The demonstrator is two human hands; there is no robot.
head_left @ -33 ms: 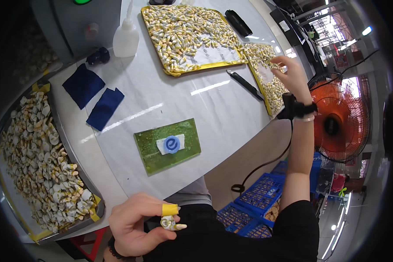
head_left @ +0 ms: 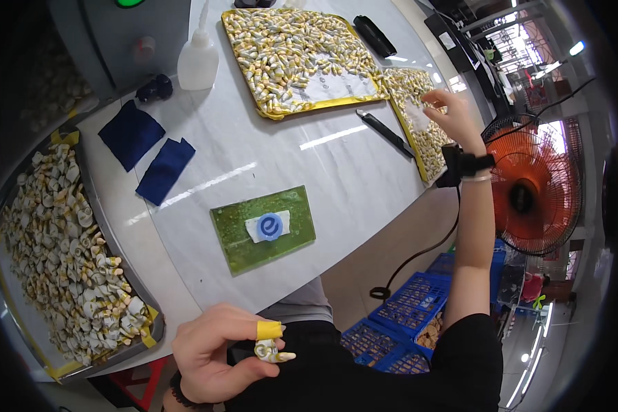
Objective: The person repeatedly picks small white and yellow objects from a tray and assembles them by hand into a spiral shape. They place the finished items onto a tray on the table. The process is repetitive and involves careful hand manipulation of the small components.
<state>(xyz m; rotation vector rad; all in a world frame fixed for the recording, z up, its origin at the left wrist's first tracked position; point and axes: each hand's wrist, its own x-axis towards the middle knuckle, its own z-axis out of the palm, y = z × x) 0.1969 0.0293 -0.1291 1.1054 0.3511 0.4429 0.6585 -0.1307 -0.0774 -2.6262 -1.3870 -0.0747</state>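
A: How is the room looking?

B: The pale, faintly veined bench [head_left: 336, 172] is catching glossy strips of light; an orange fan [head_left: 522, 199] is standing off to the right, with blue lattice crates [head_left: 371, 343] sitting lower down.

A: What is changing?

B: Very little. The right forearm and wrist are showing a slight shift; the left hand [head_left: 209, 353] is keeping its pinch. I'm judging that the handling is standing at the same point.

A: What are the hands holding?

B: The left is clamping a small piece [head_left: 266, 351] between its thumb and a finger wearing a yellow wrap [head_left: 269, 330], near the dark shirt. The right hand [head_left: 454, 118] is curling thumb and fingers close together over the right tray [head_left: 417, 117]; I cannot tell whether they are meeting or gripping anything.

A: And the materials?

B: The held piece is looking white with gold and grey, smooth and knobbly, a pointed tip sticking out. Chunkier pieces are heaping in the left tray [head_left: 132, 275], while slim, tapering ones are filling the middle tray [head_left: 323, 105]. A mottled, translucent green slab [head_left: 240, 247] is carrying a white pad [head_left: 253, 232] under a round blue disc [head_left: 269, 226]; matte navy cloths [head_left: 132, 135] are lying beyond.
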